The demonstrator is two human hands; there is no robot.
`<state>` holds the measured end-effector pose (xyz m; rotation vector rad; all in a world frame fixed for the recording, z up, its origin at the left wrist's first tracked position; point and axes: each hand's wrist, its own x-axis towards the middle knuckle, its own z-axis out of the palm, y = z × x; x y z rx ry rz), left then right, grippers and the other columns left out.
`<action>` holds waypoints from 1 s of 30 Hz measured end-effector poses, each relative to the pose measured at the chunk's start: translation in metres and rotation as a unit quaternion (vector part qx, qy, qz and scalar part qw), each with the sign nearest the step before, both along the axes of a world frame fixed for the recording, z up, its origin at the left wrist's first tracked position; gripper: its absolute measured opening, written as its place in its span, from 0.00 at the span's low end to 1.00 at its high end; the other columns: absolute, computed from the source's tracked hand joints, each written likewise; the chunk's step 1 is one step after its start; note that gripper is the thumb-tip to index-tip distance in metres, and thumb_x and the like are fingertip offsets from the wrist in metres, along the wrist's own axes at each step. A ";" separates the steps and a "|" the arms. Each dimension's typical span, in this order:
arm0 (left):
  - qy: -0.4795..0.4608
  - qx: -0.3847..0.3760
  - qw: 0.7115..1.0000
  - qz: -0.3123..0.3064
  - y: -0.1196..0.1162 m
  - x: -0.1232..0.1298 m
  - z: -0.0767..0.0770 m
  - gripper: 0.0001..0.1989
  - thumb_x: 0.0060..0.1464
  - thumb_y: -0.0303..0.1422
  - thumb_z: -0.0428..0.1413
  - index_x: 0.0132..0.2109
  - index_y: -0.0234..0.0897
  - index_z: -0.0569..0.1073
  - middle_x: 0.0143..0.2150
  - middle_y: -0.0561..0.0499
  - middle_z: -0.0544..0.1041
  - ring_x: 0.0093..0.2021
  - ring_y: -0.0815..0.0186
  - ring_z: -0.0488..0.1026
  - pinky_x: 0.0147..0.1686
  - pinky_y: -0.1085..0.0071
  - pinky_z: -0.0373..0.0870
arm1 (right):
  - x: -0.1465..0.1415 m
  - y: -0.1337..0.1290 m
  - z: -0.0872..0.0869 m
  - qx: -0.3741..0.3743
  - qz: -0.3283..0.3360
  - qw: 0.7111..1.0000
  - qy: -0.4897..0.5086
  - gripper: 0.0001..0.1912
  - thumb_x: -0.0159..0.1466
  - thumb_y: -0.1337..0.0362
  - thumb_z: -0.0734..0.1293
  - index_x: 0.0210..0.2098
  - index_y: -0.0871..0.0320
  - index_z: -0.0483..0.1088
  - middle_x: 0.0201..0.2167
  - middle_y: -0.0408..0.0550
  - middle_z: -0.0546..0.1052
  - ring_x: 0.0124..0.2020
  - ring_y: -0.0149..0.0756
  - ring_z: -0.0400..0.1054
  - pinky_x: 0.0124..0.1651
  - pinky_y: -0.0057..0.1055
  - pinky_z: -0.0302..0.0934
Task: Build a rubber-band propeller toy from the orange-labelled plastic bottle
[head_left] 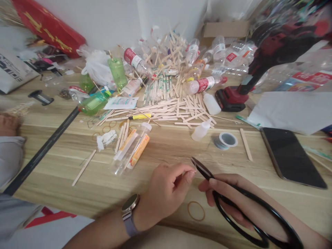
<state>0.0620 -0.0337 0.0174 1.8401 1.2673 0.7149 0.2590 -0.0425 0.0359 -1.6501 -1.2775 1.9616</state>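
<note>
My left hand (166, 190), with a watch on its wrist, is closed in a pinch between thumb and forefinger. Whatever sits at those fingertips is too small to make out. Black-handled scissors (204, 169) are gripped in my right hand (228, 197), their tips beside the pinched fingertips. A rubber band (196, 211) lies on the table just below the two hands. Beyond my left hand lies a clear plastic bottle (137, 148) with an orange label. A spool of thin line (225, 140) and a white squeeze bottle (201, 130) stand farther back.
Wooden sticks (166, 112) are heaped at the back among several plastic bottles. A red-and-black cordless drill (233, 97) stands at the right, behind a phone (293, 155). Another person's hand (9, 124) rests at the left edge, near a dark strip (49, 145) across the table.
</note>
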 end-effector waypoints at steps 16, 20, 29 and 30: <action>-0.130 -0.198 0.966 0.099 0.012 -0.001 0.001 0.12 0.58 0.38 0.50 0.33 0.37 0.74 0.23 0.57 0.66 0.24 0.71 0.61 0.23 0.74 0.55 | 0.091 0.002 -0.033 0.514 0.104 0.744 -0.415 0.18 0.63 0.54 0.59 0.45 0.55 0.73 0.44 0.61 0.77 0.39 0.58 0.75 0.37 0.50 0.68; -0.122 -0.195 0.968 0.100 0.013 -0.001 0.003 0.13 0.57 0.39 0.51 0.34 0.37 0.75 0.23 0.57 0.66 0.23 0.71 0.58 0.22 0.74 0.52 | 0.061 -0.011 -0.022 0.560 0.159 0.685 -0.438 0.18 0.67 0.56 0.55 0.43 0.55 0.74 0.44 0.60 0.77 0.41 0.58 0.73 0.40 0.54 0.65; -0.121 -0.187 0.970 0.099 0.011 0.000 -0.002 0.14 0.58 0.42 0.51 0.35 0.38 0.76 0.24 0.55 0.69 0.25 0.69 0.63 0.23 0.74 0.55 | -0.026 -0.021 -0.036 0.545 0.307 0.709 -0.327 0.11 0.62 0.75 0.61 0.26 0.56 0.67 0.25 0.45 0.75 0.25 0.36 0.71 0.29 0.30 0.61; -0.121 -0.188 0.970 0.100 0.011 0.000 -0.002 0.14 0.58 0.42 0.51 0.35 0.38 0.76 0.23 0.55 0.69 0.24 0.69 0.62 0.22 0.74 0.55 | -0.026 -0.020 -0.038 0.555 0.316 0.693 -0.333 0.12 0.61 0.76 0.60 0.26 0.56 0.67 0.24 0.45 0.74 0.23 0.37 0.71 0.28 0.31 0.60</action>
